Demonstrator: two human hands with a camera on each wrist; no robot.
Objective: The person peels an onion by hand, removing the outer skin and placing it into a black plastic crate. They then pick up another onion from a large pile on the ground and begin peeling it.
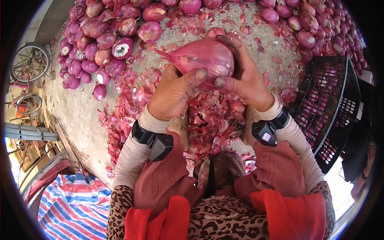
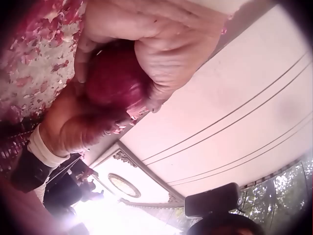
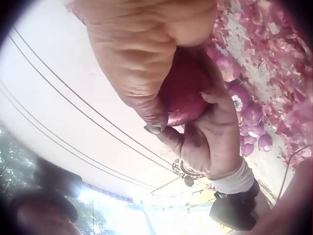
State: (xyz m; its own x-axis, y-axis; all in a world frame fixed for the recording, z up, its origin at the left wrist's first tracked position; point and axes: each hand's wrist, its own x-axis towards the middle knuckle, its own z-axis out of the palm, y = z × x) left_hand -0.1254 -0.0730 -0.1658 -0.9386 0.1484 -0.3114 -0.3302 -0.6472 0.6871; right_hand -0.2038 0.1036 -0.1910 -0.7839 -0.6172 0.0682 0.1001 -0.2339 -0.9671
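A big red onion point(image 1: 206, 60) with a loose pointed skin is held up between both hands above the ground. My left hand point(image 1: 186, 82) grips its near left side, thumb laid across the front. My right hand point(image 1: 237, 66) wraps its right side, fingers curled over the top and thumb on the front. In the left wrist view the left hand point(image 2: 156, 39) cups the onion point(image 2: 112, 78) opposite the right hand point(image 2: 80, 125). The right wrist view has the right hand point(image 3: 142, 63) and the left hand point(image 3: 208, 132) around the onion point(image 3: 183, 93).
Heaps of red onions lie at the far left point(image 1: 100, 40) and far right point(image 1: 316, 28). Peeled skins point(image 1: 208, 116) litter the concrete below the hands. A black plastic crate point(image 1: 332, 104) stands at the right. A bicycle wheel point(image 1: 30, 60) and a striped tarp point(image 1: 76, 204) are at the left.
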